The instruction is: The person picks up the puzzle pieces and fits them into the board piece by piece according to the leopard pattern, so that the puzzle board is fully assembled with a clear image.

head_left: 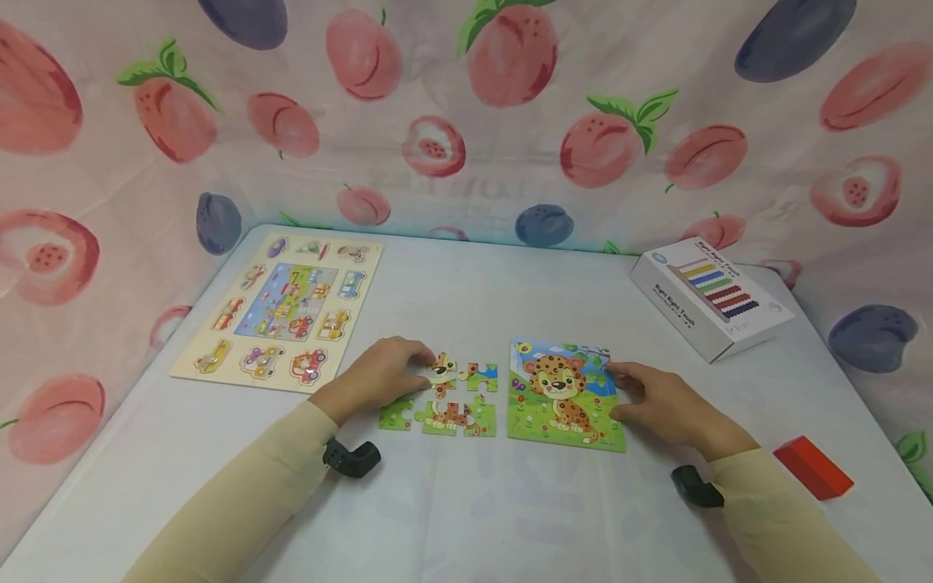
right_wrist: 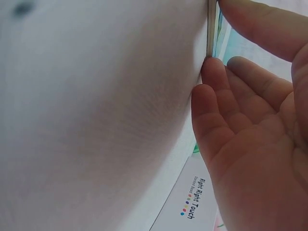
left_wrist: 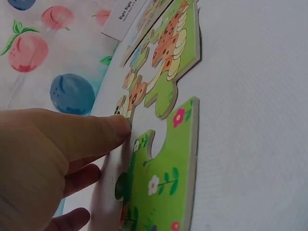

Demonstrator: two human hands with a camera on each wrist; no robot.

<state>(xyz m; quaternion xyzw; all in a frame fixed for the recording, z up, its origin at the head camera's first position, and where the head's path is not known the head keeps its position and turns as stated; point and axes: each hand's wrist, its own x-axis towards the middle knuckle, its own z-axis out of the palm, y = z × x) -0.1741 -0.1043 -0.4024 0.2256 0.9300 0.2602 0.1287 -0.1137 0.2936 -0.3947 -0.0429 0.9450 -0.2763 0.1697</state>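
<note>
Loose jigsaw puzzle pieces with parts of a leopard lie left of centre in the head view. My left hand (head_left: 381, 372) pinches the leopard-face puzzle piece (head_left: 441, 370) at its left side; in the left wrist view the thumb covers part of it. Close to that hand lies a green corner piece (left_wrist: 166, 175) with flowers. The leopard-body piece (head_left: 447, 417) and a blue-and-green piece (head_left: 483, 376) are nearby. My right hand (head_left: 666, 402) rests against the right edge of the leopard picture board (head_left: 535, 413), its fingers loosely bent.
A wooden vehicle puzzle board (head_left: 248, 356) lies at the left. A white box (head_left: 717, 295) with colored rows printed on top stands at the back right. A red block (head_left: 813, 468) sits beside the right forearm. Fruit-patterned cloth (head_left: 496, 146) hangs behind the table.
</note>
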